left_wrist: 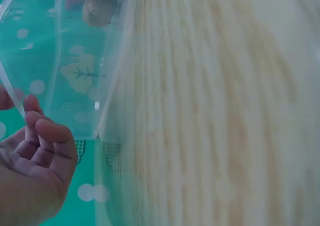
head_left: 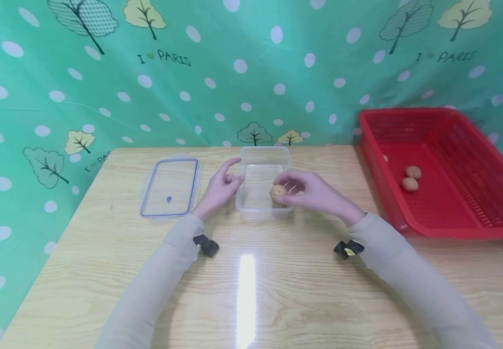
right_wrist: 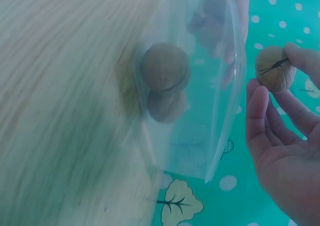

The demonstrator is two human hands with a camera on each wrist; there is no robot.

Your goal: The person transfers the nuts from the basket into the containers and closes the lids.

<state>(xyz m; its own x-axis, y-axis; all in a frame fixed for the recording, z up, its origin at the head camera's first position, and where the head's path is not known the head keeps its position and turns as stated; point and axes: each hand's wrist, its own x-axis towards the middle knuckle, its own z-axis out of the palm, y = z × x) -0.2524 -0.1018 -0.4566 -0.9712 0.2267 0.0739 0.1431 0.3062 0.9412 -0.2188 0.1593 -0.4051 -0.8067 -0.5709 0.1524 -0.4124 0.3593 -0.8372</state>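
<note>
Walnut point(head_left: 278, 192) pinched in my right hand point(head_left: 318, 194), left hand point(head_left: 217, 193) sitting loose by the clear container point(head_left: 258, 210), I'm apparently loading it, next needing to lower and gently let go.

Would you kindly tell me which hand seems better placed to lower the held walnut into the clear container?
Probably the right hand: it already pinches the walnut above the clear container. The left hand is at the opposite rim, holding no walnut.
</note>
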